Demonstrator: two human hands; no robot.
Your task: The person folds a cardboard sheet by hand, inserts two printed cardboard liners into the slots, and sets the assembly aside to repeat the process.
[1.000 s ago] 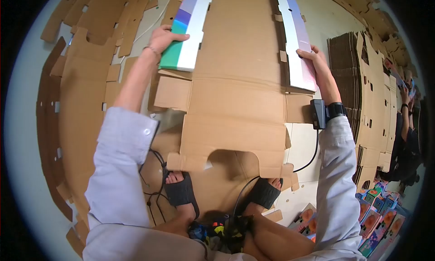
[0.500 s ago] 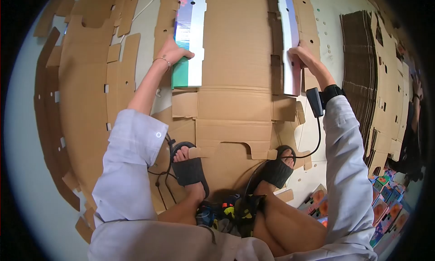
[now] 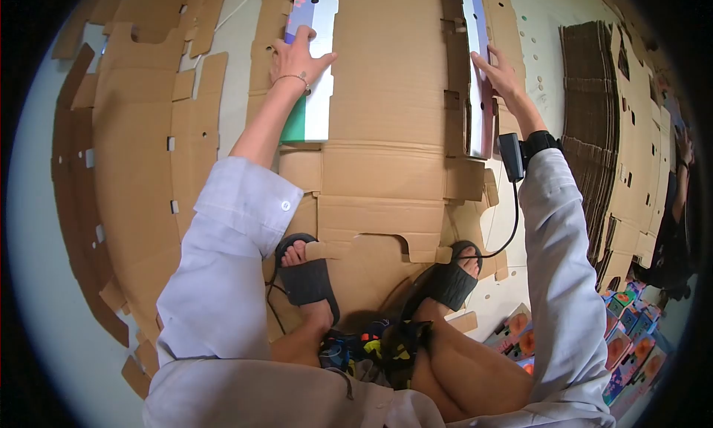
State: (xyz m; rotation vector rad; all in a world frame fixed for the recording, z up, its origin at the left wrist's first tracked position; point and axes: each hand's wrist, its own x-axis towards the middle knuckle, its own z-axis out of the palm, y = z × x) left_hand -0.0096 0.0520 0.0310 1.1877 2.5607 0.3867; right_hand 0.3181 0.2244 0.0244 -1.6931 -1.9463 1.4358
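A large brown cardboard sheet (image 3: 390, 79) with creased flaps lies lengthwise in front of me. Along its left side runs a printed cardboard strip (image 3: 319, 109) in white, purple and green. A matching white and purple strip (image 3: 477, 131) stands along the right side. My left hand (image 3: 298, 63) rests over the left strip, its fingers spread and thumb pointing inward. My right hand (image 3: 503, 77) is at the right strip, thumb on the inner side and fingers apart from it; whether it presses on the strip is hard to see.
Tall stacked cardboard sheets (image 3: 590, 131) stand to the right. Colourful printed boxes (image 3: 631, 328) lie at lower right, near another person's arm (image 3: 682, 175). More cut cardboard (image 3: 137, 161) covers the left floor. My sandalled feet (image 3: 308, 279) flank the sheet's near flap. A black cable (image 3: 512, 224) hangs from my right wrist.
Both hands have moved forward along the strips, away from me. My left hand has loosened from the strip's edge and spread its fingers; the right fingers have also opened.
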